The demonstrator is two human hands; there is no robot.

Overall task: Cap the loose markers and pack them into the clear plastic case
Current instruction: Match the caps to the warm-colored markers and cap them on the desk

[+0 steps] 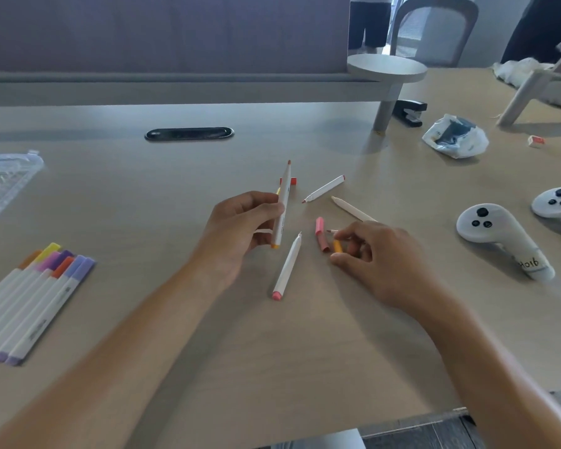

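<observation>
Capping step under way, packing not yet begun. Left hand (240, 228) curled round an uncapped marker (281, 207), held nearly upright with its reddish tip up and an orange end at the bottom. Right hand (374, 257) lowered onto the table (305, 351), thumb and forefinger closing toward a small orange cap (337, 246) without yet clearly pinching it; just left of those fingertips, two pink caps (320, 233). Next move, by judgement: pick up the orange cap, line it up with the held tip, press home. Between the hands, a capless pink-ended marker (287, 265); beyond them, two more loose markers (324, 188) and a red cap (292, 181). Far left of the left hand, a row of capped markers (39, 299), and beyond that the clear plastic case (4, 183), well apart from both hands. Right of the right hand, two white controllers (499, 234), near enough to brush. Open tabletop in front of both forearms, near edge close below.
</observation>
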